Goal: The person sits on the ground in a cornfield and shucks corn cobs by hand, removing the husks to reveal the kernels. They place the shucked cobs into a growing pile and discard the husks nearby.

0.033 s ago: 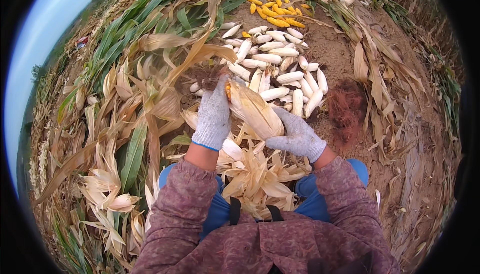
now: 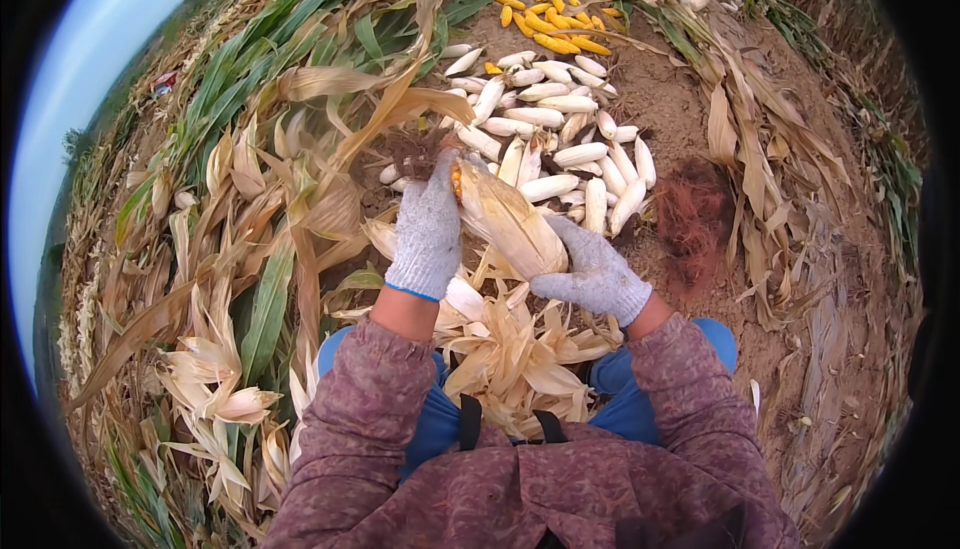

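Left hand (image 2: 428, 229), gloved, gripping far tip of corn ear (image 2: 510, 221), fingers closing round husk. Right hand (image 2: 592, 271), gloved, clamping near end of same ear. Ear lying slantwise between hands, above lap, husk still on, yellow kernels showing at tip. Pale husked ears (image 2: 560, 139) piling just beyond; yellow cobs (image 2: 550, 24) farther off. Loose husks (image 2: 510, 354) lying in lap.

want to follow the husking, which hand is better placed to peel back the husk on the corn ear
Probably the left hand: it grips the tip of the corn ear, where yellow kernels show. The right hand holds the base.
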`<control>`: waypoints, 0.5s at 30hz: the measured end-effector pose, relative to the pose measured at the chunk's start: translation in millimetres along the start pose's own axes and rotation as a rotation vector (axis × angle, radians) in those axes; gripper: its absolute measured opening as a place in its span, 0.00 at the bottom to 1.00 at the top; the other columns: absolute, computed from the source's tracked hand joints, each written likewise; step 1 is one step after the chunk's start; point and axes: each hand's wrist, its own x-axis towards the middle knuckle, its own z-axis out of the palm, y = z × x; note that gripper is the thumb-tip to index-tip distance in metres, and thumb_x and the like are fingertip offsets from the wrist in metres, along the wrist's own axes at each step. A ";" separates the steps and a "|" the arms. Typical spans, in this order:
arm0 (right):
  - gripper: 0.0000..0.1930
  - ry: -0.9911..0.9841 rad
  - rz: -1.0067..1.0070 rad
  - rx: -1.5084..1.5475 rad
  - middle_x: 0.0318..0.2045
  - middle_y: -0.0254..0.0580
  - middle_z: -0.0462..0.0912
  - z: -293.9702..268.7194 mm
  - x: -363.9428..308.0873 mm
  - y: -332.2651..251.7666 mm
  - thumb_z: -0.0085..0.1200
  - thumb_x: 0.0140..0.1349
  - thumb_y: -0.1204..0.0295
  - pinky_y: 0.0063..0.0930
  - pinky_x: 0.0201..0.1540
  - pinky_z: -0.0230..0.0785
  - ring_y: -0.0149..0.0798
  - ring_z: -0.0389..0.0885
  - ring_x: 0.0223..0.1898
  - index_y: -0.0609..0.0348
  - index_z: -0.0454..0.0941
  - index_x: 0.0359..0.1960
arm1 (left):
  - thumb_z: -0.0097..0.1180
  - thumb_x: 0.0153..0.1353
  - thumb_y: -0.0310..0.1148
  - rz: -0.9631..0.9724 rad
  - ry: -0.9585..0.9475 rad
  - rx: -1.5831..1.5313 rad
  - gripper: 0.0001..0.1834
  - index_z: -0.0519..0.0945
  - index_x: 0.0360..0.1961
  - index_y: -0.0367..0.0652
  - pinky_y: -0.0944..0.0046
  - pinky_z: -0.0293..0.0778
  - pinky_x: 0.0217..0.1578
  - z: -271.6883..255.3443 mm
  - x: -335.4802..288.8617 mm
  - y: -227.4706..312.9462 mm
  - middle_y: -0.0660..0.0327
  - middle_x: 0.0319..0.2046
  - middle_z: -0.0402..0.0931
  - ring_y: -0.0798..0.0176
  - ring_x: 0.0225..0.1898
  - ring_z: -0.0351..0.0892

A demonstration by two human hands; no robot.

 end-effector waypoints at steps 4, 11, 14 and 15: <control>0.45 0.053 -0.004 -0.088 0.64 0.56 0.81 5.3 -1.6 -0.6 0.75 0.53 0.57 0.39 0.71 0.70 0.51 0.80 0.66 0.61 0.71 0.72 | 0.57 0.78 0.46 -0.222 0.077 -0.403 0.21 0.79 0.57 0.38 0.55 0.81 0.46 13.9 -2.5 6.4 0.59 0.42 0.83 0.59 0.46 0.83; 0.41 0.320 0.176 -0.161 0.64 0.55 0.80 11.9 21.2 25.7 0.71 0.59 0.58 0.40 0.71 0.69 0.51 0.78 0.67 0.62 0.71 0.73 | 0.58 0.78 0.49 -0.441 0.230 -0.879 0.18 0.80 0.40 0.44 0.56 0.82 0.37 38.9 0.7 17.4 0.61 0.35 0.80 0.59 0.36 0.83; 0.39 0.462 0.203 0.112 0.63 0.56 0.80 20.4 26.2 25.8 0.70 0.62 0.58 0.39 0.70 0.69 0.49 0.79 0.66 0.66 0.71 0.71 | 0.58 0.77 0.50 -0.404 0.398 -0.791 0.20 0.80 0.38 0.43 0.57 0.81 0.36 33.7 11.0 5.5 0.61 0.34 0.80 0.59 0.34 0.81; 0.39 0.479 0.175 0.182 0.63 0.57 0.80 24.7 26.5 19.1 0.70 0.63 0.58 0.40 0.70 0.69 0.49 0.79 0.66 0.67 0.71 0.71 | 0.58 0.77 0.51 -0.321 0.403 -0.729 0.23 0.81 0.39 0.39 0.57 0.78 0.35 29.1 15.3 -8.4 0.60 0.34 0.80 0.60 0.33 0.80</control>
